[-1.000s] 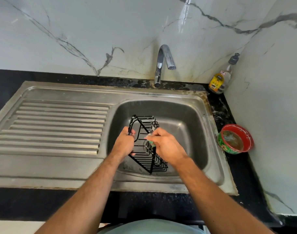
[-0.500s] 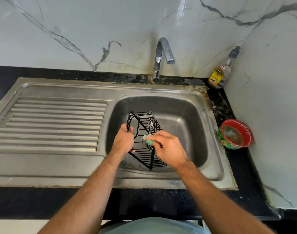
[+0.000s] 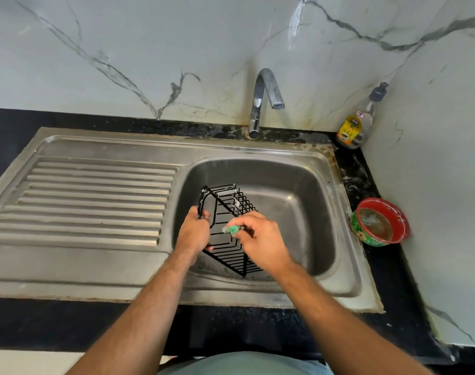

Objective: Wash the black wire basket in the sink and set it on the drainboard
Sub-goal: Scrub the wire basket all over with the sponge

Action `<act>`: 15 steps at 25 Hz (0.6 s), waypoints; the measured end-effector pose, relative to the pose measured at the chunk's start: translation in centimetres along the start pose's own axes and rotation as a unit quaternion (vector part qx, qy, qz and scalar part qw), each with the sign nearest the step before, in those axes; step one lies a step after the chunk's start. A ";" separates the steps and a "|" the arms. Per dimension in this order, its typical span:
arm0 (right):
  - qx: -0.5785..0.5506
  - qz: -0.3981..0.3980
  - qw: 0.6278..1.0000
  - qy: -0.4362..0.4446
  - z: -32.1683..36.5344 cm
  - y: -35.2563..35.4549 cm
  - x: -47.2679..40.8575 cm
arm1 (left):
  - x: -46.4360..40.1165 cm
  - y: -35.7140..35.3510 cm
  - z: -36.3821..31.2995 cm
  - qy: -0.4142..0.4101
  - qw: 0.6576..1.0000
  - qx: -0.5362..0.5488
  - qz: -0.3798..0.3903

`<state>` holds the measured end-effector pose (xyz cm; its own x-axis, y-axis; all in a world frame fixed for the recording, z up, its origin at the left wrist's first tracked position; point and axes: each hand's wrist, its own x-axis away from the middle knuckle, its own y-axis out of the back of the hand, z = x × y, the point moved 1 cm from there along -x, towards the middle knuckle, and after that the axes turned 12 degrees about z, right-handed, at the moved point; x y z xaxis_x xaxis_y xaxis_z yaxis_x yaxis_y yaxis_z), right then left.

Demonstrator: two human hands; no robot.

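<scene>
The black wire basket (image 3: 226,228) is held over the near left part of the stainless steel sink bowl (image 3: 293,212), tipped so that one end points down toward the near rim and its open rectangular frame faces up and left; its sides are thin parallel rods, glossy black, with a small pale tab on the far side. The left hand (image 3: 193,234) has its grip clenched round the basket's left rim wire, thumb tip showing under the frame; the right hand (image 3: 260,239) has its grip pinched on a small green scrub pad (image 3: 232,230), pressing it against the basket's wires, knuckles up.

The bowl is a rounded rectangle of dull brushed metal with smeared marks; to its left lies the drainboard (image 3: 95,201), pressed from the same sheet, with long raised ribs running left to right and a flat border around them. The sink sits in a black speckled desk (image 3: 387,280); at the far edge a curved chrome tap (image 3: 263,96) rises from a stained base, its spout pointing down over the bowl.

In the far right corner stands a clear pump bottle (image 3: 358,123) with a yellow label and grey nozzle, against the white marble-veined wall (image 3: 176,50). To the right of the sink, on the desk, sits a round red-rimmed tub (image 3: 379,221) with green printed sides and a cloudy brownish content.
</scene>
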<state>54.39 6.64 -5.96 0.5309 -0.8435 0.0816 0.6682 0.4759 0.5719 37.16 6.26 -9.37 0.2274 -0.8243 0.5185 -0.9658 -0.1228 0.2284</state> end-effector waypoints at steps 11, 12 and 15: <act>0.293 0.073 0.953 0.041 4.3 0.3 -1.9 | 1.3 -1.4 -1.6 -0.033 0.998 0.020 0.041; 0.309 0.062 0.949 0.007 4.5 0.4 -2.2 | 1.2 -1.6 -1.8 -0.035 0.999 0.015 0.037; 0.266 0.020 0.961 -0.075 4.6 1.6 -2.6 | 1.3 -2.2 -2.4 -0.020 0.999 -0.037 0.032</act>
<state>51.69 8.45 -1.54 0.4427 -0.8727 0.2061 0.2663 0.3474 0.8991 39.88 6.81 -7.24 0.1591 -0.8502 0.5018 -0.9659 -0.0290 0.2571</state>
